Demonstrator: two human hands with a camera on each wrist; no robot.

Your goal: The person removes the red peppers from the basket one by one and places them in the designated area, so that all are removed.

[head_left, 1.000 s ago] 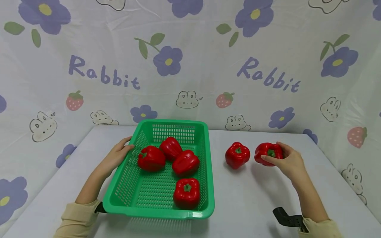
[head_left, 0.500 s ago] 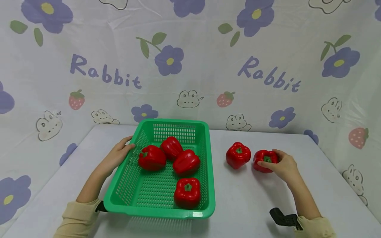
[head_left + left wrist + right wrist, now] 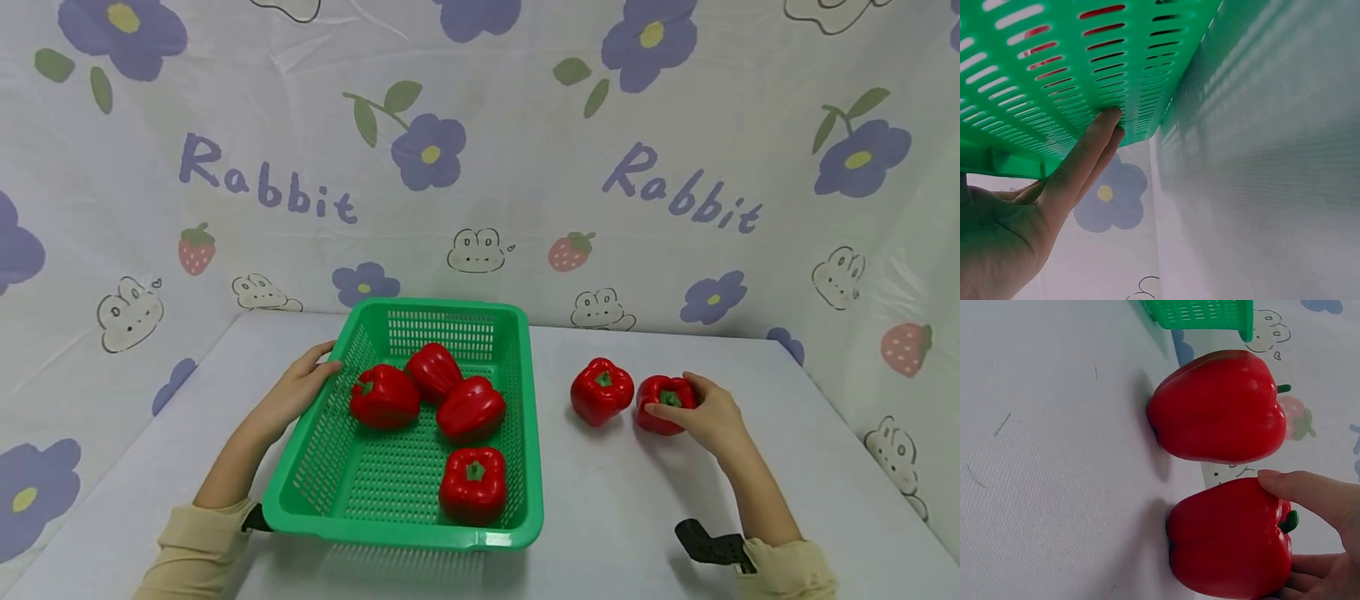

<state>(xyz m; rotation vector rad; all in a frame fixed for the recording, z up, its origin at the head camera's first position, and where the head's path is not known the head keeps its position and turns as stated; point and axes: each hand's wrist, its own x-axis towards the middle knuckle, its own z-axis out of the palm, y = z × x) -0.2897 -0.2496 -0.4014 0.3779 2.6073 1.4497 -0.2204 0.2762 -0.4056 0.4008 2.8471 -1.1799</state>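
Observation:
My right hand point(image 3: 716, 417) holds a red bell pepper point(image 3: 654, 421) from above, thumb on one side and fingers on the other. The right wrist view shows this bell pepper point(image 3: 1229, 544) upright, stem at the top, its base at the table. Another red bell pepper point(image 3: 600, 392) stands just left of it, with a narrow gap between them. At the left side of a green basket point(image 3: 401, 540), my left hand point(image 3: 292, 396) grips the rim. Its fingers lie along the outer slotted wall in the left wrist view; the thumb is mostly hidden there.
Several red bell peppers lie inside the basket, one of them point(image 3: 472, 492) upright in the near right corner. The white table point(image 3: 615, 517) reaches back to a patterned cloth point(image 3: 480, 150) with flowers and rabbits.
My right hand has moved left and slightly down with the bell pepper, lowering it beside the other one. My left hand keeps its place on the basket.

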